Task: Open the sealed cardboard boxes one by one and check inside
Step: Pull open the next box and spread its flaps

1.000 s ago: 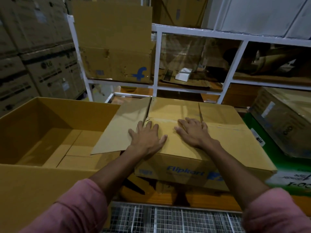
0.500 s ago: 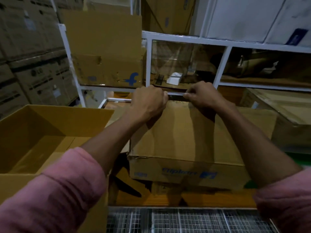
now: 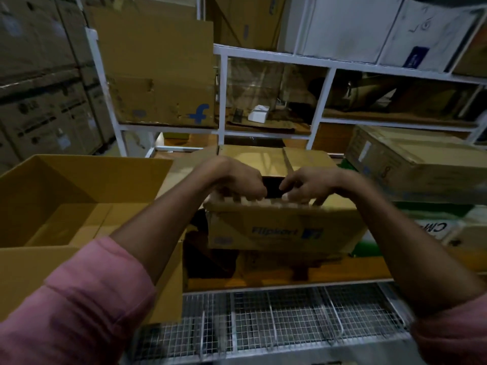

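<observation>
Beyond the grey wire-mesh grating (image 3: pixel 290 314), the near flap of the brown printed cardboard box (image 3: pixel 284 230) is being gripped by the left hand (image 3: pixel 237 181) and right hand (image 3: pixel 307 187), fingers curled over its edge. White metal shelving (image 3: pixel 222 101) is standing behind.

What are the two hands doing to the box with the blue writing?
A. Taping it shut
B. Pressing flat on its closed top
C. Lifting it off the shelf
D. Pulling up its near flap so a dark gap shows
D: the left hand and the right hand curl over the near flap of the Flipkart box, with a dark gap between them.
</observation>
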`<move>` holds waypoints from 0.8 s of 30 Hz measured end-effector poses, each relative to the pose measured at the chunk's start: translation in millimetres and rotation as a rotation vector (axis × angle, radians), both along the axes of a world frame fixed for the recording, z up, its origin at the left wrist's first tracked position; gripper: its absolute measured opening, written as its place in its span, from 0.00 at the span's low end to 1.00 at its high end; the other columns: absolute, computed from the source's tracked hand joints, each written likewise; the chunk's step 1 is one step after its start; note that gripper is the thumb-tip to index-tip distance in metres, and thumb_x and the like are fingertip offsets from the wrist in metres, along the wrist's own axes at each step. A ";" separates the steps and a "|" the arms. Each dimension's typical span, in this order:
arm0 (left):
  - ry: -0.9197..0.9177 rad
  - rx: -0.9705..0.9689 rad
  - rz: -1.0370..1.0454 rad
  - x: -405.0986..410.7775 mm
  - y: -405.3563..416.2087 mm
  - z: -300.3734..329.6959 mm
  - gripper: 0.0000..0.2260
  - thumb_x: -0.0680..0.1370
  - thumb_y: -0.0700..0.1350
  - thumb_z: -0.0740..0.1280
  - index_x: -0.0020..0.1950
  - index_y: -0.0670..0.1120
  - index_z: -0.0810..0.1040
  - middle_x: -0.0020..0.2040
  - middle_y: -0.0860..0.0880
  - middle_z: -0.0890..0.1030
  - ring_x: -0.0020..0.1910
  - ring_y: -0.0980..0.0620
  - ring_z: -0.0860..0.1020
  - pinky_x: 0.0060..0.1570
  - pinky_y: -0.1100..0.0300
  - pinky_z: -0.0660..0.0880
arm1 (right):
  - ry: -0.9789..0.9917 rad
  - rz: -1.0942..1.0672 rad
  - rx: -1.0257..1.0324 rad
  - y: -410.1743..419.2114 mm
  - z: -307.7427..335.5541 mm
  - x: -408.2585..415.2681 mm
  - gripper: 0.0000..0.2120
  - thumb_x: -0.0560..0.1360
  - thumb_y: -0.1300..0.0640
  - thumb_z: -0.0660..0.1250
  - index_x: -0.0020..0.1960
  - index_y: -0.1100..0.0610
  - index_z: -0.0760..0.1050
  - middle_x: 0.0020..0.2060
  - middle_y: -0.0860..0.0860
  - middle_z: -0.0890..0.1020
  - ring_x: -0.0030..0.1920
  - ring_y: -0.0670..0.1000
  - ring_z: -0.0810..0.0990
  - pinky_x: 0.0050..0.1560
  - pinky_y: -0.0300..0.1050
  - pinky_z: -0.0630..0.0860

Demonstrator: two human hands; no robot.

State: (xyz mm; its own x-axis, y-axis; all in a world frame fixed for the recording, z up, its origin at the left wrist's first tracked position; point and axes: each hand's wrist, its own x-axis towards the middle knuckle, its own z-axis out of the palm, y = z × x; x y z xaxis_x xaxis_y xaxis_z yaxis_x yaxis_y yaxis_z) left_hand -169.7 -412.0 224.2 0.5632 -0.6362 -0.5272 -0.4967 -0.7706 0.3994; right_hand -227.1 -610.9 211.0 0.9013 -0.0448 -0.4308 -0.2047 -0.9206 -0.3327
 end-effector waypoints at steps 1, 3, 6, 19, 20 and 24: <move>0.005 0.003 -0.016 -0.3 -3.3 -11.9 0.15 0.84 0.51 0.62 0.71 0.53 0.72 0.60 0.54 0.77 0.55 0.53 0.78 0.45 0.55 0.77 | 0.011 -0.021 0.047 1.6 -9.2 -4.1 0.16 0.82 0.50 0.66 0.69 0.46 0.72 0.58 0.49 0.79 0.55 0.51 0.82 0.49 0.48 0.82; -0.056 0.032 -0.072 0.7 -12.4 -41.3 0.15 0.84 0.51 0.62 0.70 0.53 0.73 0.60 0.53 0.77 0.54 0.53 0.77 0.51 0.53 0.77 | -0.063 0.016 0.018 1.3 -31.5 -8.9 0.18 0.81 0.50 0.67 0.70 0.46 0.71 0.59 0.48 0.78 0.55 0.48 0.80 0.51 0.46 0.79; -0.310 0.034 -0.101 -0.8 -26.5 -88.0 0.11 0.84 0.52 0.62 0.62 0.48 0.76 0.55 0.49 0.79 0.48 0.53 0.77 0.46 0.56 0.73 | -0.166 0.052 -0.020 1.9 -71.6 -14.2 0.23 0.79 0.50 0.69 0.73 0.46 0.69 0.66 0.48 0.77 0.61 0.48 0.77 0.60 0.48 0.76; -0.752 -0.155 -0.006 -0.7 -28.3 -157.1 0.08 0.83 0.50 0.62 0.58 0.49 0.73 0.46 0.50 0.75 0.42 0.51 0.71 0.44 0.54 0.64 | -0.546 0.115 -0.355 -29.8 -150.8 -16.6 0.07 0.79 0.50 0.68 0.54 0.49 0.73 0.52 0.50 0.83 0.54 0.54 0.81 0.55 0.56 0.76; -0.769 -0.156 -0.004 -0.5 -25.5 -158.3 0.08 0.83 0.50 0.62 0.58 0.49 0.73 0.45 0.51 0.73 0.42 0.51 0.70 0.44 0.54 0.64 | -0.562 0.118 -0.336 -28.1 -151.8 -15.6 0.06 0.79 0.50 0.68 0.53 0.49 0.73 0.51 0.50 0.83 0.53 0.54 0.81 0.56 0.56 0.75; -0.768 -0.171 0.024 1.3 -13.5 -164.8 0.09 0.84 0.52 0.61 0.60 0.49 0.72 0.46 0.51 0.75 0.42 0.52 0.71 0.47 0.54 0.66 | -0.575 0.149 -0.300 -19.2 -153.0 -11.4 0.05 0.79 0.52 0.68 0.52 0.47 0.72 0.50 0.47 0.82 0.52 0.52 0.81 0.58 0.56 0.73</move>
State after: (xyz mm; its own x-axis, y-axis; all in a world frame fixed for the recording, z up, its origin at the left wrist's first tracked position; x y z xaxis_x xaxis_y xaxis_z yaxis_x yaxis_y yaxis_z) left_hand -168.4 -425.5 59.5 0.7451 -0.6562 0.1195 -0.6654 -0.7437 0.0648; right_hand -238.4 -630.1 58.0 0.9897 0.0547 0.1321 0.0651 -0.9950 -0.0763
